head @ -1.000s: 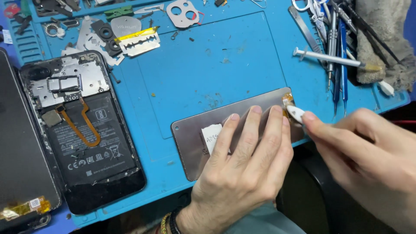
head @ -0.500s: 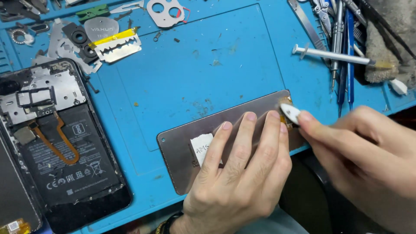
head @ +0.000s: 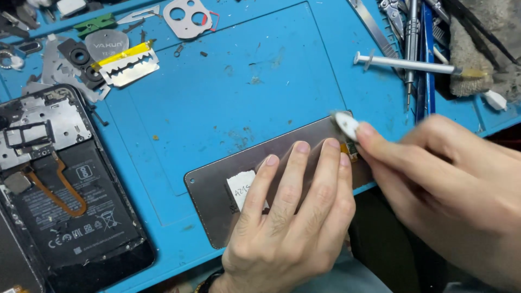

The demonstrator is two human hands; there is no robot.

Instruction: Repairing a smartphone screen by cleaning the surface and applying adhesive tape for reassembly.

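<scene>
A grey phone screen panel (head: 217,190) lies face down on the blue work mat (head: 217,97), with a small white sticker (head: 241,187) on its back. My left hand (head: 287,217) presses flat on the panel, fingers spread toward its right end. My right hand (head: 450,190) pinches a small white pick (head: 346,125) whose tip sits at the panel's upper right corner, beside a small orange flex tab (head: 353,152).
An opened black phone (head: 59,184) with battery and orange flex cable lies at the left. A razor blade (head: 129,68), camera frame (head: 187,19) and small parts sit at the top. A syringe (head: 407,64), tweezers and screwdrivers (head: 415,49) lie at the right beside a grey cloth (head: 477,49).
The view has shifted, so the panel and phone sit lower and further left in frame. My right hand's pick has moved up slightly at the panel's corner. My left hand stays pressed down.
</scene>
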